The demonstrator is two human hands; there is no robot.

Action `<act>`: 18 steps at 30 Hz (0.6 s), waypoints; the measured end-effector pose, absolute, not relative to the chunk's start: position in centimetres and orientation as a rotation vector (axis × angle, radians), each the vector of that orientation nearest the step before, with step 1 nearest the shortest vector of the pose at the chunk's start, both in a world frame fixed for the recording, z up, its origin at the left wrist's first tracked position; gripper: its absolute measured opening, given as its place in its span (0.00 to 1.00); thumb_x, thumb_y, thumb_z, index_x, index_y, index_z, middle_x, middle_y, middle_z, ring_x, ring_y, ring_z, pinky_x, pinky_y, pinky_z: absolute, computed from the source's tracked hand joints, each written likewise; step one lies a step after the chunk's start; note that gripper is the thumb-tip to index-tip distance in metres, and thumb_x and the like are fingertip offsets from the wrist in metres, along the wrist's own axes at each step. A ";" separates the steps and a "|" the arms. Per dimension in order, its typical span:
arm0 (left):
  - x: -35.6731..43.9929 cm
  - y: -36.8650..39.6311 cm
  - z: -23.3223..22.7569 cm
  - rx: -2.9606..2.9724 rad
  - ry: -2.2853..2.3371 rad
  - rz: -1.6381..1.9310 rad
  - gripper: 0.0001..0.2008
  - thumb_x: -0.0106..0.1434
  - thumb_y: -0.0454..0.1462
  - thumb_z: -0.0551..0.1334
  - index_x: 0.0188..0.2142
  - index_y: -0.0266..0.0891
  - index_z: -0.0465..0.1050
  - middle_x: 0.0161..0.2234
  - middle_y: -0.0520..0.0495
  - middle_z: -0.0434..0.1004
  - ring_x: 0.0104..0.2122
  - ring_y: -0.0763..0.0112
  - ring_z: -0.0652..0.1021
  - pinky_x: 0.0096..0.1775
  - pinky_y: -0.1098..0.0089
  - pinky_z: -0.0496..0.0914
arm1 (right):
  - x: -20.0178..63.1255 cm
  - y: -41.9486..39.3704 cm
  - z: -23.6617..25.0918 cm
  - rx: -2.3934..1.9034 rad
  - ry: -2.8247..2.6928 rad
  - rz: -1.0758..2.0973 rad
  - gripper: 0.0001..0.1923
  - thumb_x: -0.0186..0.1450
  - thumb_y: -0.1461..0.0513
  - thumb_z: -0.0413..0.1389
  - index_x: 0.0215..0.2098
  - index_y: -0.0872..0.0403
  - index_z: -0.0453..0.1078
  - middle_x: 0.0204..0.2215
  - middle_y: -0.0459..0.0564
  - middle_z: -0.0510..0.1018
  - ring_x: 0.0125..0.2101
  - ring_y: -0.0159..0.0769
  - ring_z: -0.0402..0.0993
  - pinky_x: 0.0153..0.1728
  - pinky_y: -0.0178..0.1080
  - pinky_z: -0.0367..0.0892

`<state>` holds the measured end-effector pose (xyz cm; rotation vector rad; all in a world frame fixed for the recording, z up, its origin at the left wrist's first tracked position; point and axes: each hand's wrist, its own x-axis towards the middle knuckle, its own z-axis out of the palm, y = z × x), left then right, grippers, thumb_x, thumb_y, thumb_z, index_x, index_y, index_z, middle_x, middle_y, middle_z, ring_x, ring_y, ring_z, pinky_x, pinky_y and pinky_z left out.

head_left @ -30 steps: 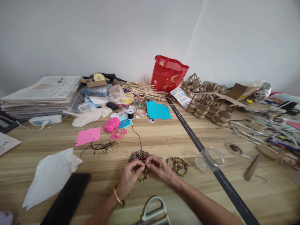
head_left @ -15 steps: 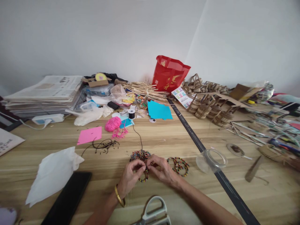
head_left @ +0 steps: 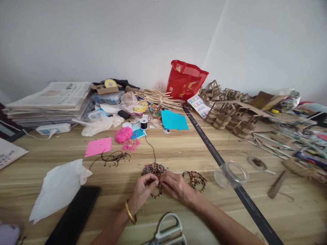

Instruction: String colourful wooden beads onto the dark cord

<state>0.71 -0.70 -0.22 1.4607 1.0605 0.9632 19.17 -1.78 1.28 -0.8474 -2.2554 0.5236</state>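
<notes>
My left hand [head_left: 145, 188], with a gold bangle on its wrist, is closed in a pinch at the loop of a bead string [head_left: 156, 195]. Facing it, my right hand [head_left: 176, 184] pinches at the same spot, fingertips nearly touching the left ones. What lies exactly between the fingertips is too small to see clearly. Just behind the hands is a heap of multicoloured beads [head_left: 154, 168], with a black cord [head_left: 154, 149] running from it back to a spool [head_left: 143, 124]. Right of my right hand lies a coiled beaded strand [head_left: 195, 180].
Grey-handled scissors [head_left: 170, 229] lie close in front of me. A black phone-like slab [head_left: 74, 214] and white tissue [head_left: 57, 187] are on the left. A clear tape roll [head_left: 231, 174] sits at right. Pink yarn [head_left: 123, 134], blue paper [head_left: 175, 119] and small baskets [head_left: 231, 122] are farther back.
My right hand's fingers have curled over slightly toward the left fingertips. My left hand stays almost in place, and the view has shifted very slightly.
</notes>
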 end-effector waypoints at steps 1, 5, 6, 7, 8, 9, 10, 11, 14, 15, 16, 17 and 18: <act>0.7 -0.7 -0.2 1.466 1.061 0.964 0.09 0.55 0.39 0.63 0.25 0.35 0.74 0.22 0.50 0.73 0.24 0.71 0.71 0.27 0.74 0.65 | 19.2 -1.8 1.2 -0.851 -2.265 0.517 0.11 0.71 0.63 0.45 0.43 0.55 0.68 0.37 0.57 0.76 0.37 0.37 0.72 0.38 0.38 0.69; 0.7 -0.8 0.1 1.485 1.065 0.957 0.10 0.55 0.41 0.63 0.24 0.36 0.73 0.22 0.50 0.73 0.24 0.71 0.71 0.27 0.74 0.65 | 19.1 -1.9 1.1 -0.842 -2.224 0.582 0.10 0.71 0.63 0.45 0.43 0.54 0.68 0.37 0.56 0.75 0.38 0.38 0.72 0.38 0.38 0.69; 0.7 -0.8 0.2 1.484 1.066 0.953 0.10 0.55 0.41 0.63 0.24 0.36 0.73 0.22 0.50 0.73 0.24 0.71 0.71 0.27 0.74 0.65 | 19.1 -1.9 1.2 -0.840 -2.211 0.604 0.10 0.72 0.63 0.45 0.42 0.54 0.68 0.37 0.56 0.75 0.37 0.37 0.72 0.38 0.38 0.68; 0.8 -0.8 0.2 1.480 1.063 0.948 0.11 0.55 0.42 0.63 0.24 0.36 0.72 0.22 0.50 0.73 0.24 0.71 0.71 0.27 0.73 0.65 | 19.1 -1.9 1.3 -0.841 -2.202 0.622 0.10 0.72 0.62 0.45 0.41 0.54 0.68 0.36 0.56 0.75 0.36 0.37 0.71 0.37 0.37 0.68; 0.8 -0.8 0.3 1.475 1.058 0.943 0.11 0.55 0.43 0.63 0.24 0.36 0.72 0.22 0.50 0.72 0.24 0.71 0.71 0.27 0.73 0.65 | 19.1 -1.9 1.3 -0.850 -2.196 0.639 0.10 0.72 0.62 0.45 0.41 0.54 0.68 0.35 0.55 0.74 0.35 0.36 0.71 0.37 0.37 0.67; 0.8 -0.8 0.3 1.468 1.051 0.938 0.12 0.55 0.43 0.63 0.24 0.36 0.72 0.21 0.50 0.72 0.24 0.71 0.71 0.28 0.73 0.65 | 19.1 -1.8 1.4 -0.866 -2.186 0.654 0.10 0.72 0.62 0.45 0.40 0.54 0.68 0.34 0.53 0.74 0.34 0.35 0.70 0.36 0.36 0.67; 0.8 -0.8 0.2 1.460 1.046 0.935 0.12 0.55 0.44 0.63 0.24 0.36 0.72 0.21 0.51 0.72 0.24 0.71 0.70 0.28 0.73 0.65 | 19.1 -1.8 1.4 -0.886 -2.169 0.669 0.09 0.71 0.62 0.46 0.39 0.54 0.67 0.33 0.52 0.73 0.33 0.35 0.70 0.35 0.35 0.66; 0.9 -0.8 0.2 1.449 1.042 0.936 0.12 0.55 0.44 0.63 0.24 0.36 0.72 0.21 0.51 0.72 0.23 0.71 0.70 0.27 0.73 0.65 | 19.1 -1.7 1.5 -0.907 -2.144 0.686 0.09 0.71 0.62 0.46 0.38 0.54 0.67 0.32 0.51 0.73 0.33 0.34 0.69 0.35 0.35 0.66; 1.0 -0.8 0.1 1.410 1.029 0.957 0.12 0.54 0.44 0.64 0.24 0.36 0.71 0.21 0.51 0.71 0.23 0.72 0.70 0.27 0.73 0.65 | 19.0 -1.6 1.7 -0.960 -2.063 0.757 0.09 0.71 0.61 0.47 0.36 0.54 0.66 0.31 0.49 0.72 0.32 0.34 0.69 0.34 0.34 0.64; 1.0 -0.8 0.1 1.399 1.020 0.965 0.12 0.54 0.43 0.64 0.25 0.36 0.71 0.21 0.51 0.72 0.23 0.72 0.71 0.27 0.73 0.66 | 19.0 -1.6 1.8 -0.970 -2.050 0.781 0.09 0.71 0.61 0.47 0.35 0.54 0.66 0.30 0.49 0.72 0.31 0.33 0.69 0.33 0.34 0.63; 1.1 -0.9 0.2 1.390 1.011 0.973 0.11 0.53 0.42 0.65 0.25 0.36 0.71 0.22 0.51 0.73 0.24 0.71 0.72 0.28 0.73 0.67 | 19.0 -1.7 1.9 -0.980 -2.045 0.804 0.08 0.70 0.61 0.47 0.35 0.54 0.66 0.30 0.48 0.71 0.31 0.33 0.68 0.33 0.33 0.63; 1.1 -0.9 0.3 1.387 1.001 0.977 0.09 0.53 0.41 0.65 0.27 0.36 0.72 0.24 0.50 0.74 0.25 0.71 0.73 0.29 0.73 0.68 | 19.0 -1.7 2.0 -0.989 -2.045 0.825 0.09 0.71 0.61 0.47 0.35 0.54 0.66 0.30 0.48 0.71 0.30 0.32 0.68 0.32 0.33 0.62; 1.1 -1.0 0.4 1.388 0.994 0.980 0.08 0.53 0.40 0.65 0.28 0.36 0.72 0.25 0.49 0.75 0.26 0.70 0.74 0.30 0.72 0.68 | 18.9 -1.7 2.1 -0.994 -2.047 0.841 0.09 0.71 0.62 0.47 0.35 0.54 0.65 0.29 0.47 0.71 0.30 0.32 0.68 0.32 0.33 0.62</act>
